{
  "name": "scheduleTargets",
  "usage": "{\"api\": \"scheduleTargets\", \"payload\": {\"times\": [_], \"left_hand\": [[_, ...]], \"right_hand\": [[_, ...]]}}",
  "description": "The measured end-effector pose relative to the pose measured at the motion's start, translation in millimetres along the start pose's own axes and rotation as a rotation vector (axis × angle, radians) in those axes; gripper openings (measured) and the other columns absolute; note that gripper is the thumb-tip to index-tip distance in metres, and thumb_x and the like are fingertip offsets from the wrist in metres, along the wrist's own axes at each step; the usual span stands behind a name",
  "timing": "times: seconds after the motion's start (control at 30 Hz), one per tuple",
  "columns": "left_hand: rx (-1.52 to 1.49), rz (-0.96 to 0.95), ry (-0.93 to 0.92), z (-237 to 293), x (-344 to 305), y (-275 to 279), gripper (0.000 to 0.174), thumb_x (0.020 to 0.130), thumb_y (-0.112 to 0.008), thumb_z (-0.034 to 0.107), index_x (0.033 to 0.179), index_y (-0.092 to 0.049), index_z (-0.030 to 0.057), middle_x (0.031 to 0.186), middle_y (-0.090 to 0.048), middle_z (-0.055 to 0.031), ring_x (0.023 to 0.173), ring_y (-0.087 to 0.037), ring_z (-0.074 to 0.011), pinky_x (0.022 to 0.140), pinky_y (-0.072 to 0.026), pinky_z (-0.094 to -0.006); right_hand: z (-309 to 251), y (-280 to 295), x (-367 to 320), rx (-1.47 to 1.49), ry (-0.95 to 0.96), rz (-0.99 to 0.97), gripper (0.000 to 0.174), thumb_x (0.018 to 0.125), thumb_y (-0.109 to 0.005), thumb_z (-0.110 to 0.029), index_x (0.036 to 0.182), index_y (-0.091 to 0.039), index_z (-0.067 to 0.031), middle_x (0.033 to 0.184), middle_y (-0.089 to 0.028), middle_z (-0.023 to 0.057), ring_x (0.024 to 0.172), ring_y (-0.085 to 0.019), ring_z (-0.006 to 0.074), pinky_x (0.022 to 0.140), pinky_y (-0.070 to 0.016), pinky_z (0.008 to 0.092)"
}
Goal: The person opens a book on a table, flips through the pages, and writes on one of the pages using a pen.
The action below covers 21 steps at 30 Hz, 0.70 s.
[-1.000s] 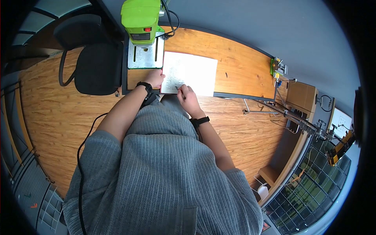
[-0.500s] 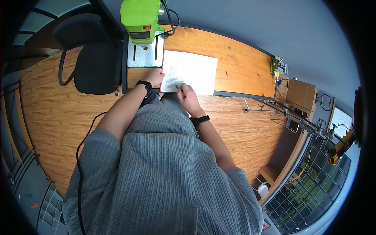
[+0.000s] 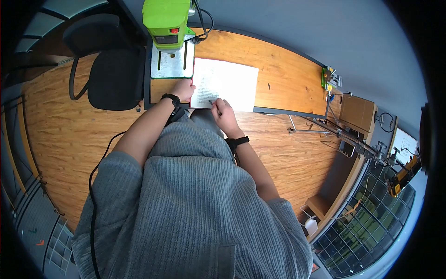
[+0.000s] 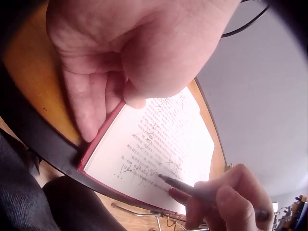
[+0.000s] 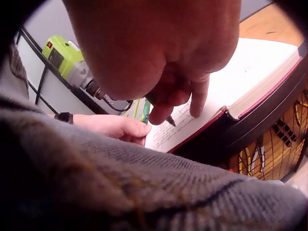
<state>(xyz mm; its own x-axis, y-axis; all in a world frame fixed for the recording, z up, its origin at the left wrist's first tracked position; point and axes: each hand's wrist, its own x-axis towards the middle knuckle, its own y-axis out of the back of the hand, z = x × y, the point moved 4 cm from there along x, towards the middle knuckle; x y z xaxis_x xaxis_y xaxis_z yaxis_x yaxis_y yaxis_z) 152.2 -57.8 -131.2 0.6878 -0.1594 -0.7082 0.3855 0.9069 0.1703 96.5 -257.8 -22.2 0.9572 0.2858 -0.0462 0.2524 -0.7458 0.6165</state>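
An open book with a red cover lies at the table's near edge. Its left page carries rows of printed text with handwritten marks among the lower lines. My left hand grips the book's left edge, thumb on the page and the other fingers along the red cover. In my right hand is a dark pen, pinched between fingers and thumb. The pen's tip is right at the lower lines of the left page, and a finger of that hand rests on the paper, as the right wrist view shows.
A green bench drill with a slotted metal base stands just beyond the left hand. A small green and metal vise sits at the table's right end. A black chair is at the left.
My right hand has shifted slightly to the right with the pen along the lower lines. My left hand keeps its hold on the book's edge.
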Motion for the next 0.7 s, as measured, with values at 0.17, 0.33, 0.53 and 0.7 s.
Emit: {"api": "scheduleTargets", "payload": {"times": [0.17,0.33,0.53,0.7], "left_hand": [[-0.010,0.009,-0.010,1,-1,0,0.025,0.104,-0.058,0.016,0.116,-0.066,-0.0040,0.098,-0.074,-0.0159,0.078,-0.076,-0.0252,0.063,-0.0659,-0.0387],[-0.018,-0.016,0.040,-2,2,0,0.028,0.105,-0.057,0.016,0.122,-0.066,-0.0029,0.105,-0.074,-0.0168,0.084,-0.076,-0.0255,0.065,-0.0659,-0.0379],[-0.037,-0.007,0.014,-2,2,0,0.025,0.104,-0.058,0.015,0.118,-0.065,-0.0034,0.101,-0.074,-0.0162,0.083,-0.077,-0.0259,0.067,-0.0668,-0.0413],[-0.043,-0.015,0.029,-4,3,0,0.028,0.105,-0.057,0.018,0.121,-0.066,-0.0031,0.105,-0.074,-0.0166,0.084,-0.076,-0.0257,0.066,-0.0657,-0.0384]], "right_hand": [[-5,0,2,-0.002,-0.005,-0.037,0.010,0.094,-0.063,-0.007,0.091,-0.058,0.0016,0.080,-0.063,0.0244,0.080,-0.063,0.0440,0.072,-0.0516,0.0512],[2,-3,2,-0.004,0.008,-0.077,0.010,0.095,-0.063,-0.007,0.091,-0.059,0.0018,0.082,-0.064,0.0243,0.079,-0.064,0.0438,0.072,-0.0522,0.0496],[4,-4,6,-0.021,-0.015,-0.061,0.010,0.095,-0.063,-0.007,0.092,-0.058,0.0021,0.082,-0.064,0.0248,0.078,-0.063,0.0444,0.071,-0.0516,0.0497],[4,-2,6,0.009,-0.029,-0.020,0.010,0.094,-0.063,-0.006,0.093,-0.058,0.0022,0.080,-0.061,0.0253,0.077,-0.062,0.0457,0.071,-0.0503,0.0522]]}}
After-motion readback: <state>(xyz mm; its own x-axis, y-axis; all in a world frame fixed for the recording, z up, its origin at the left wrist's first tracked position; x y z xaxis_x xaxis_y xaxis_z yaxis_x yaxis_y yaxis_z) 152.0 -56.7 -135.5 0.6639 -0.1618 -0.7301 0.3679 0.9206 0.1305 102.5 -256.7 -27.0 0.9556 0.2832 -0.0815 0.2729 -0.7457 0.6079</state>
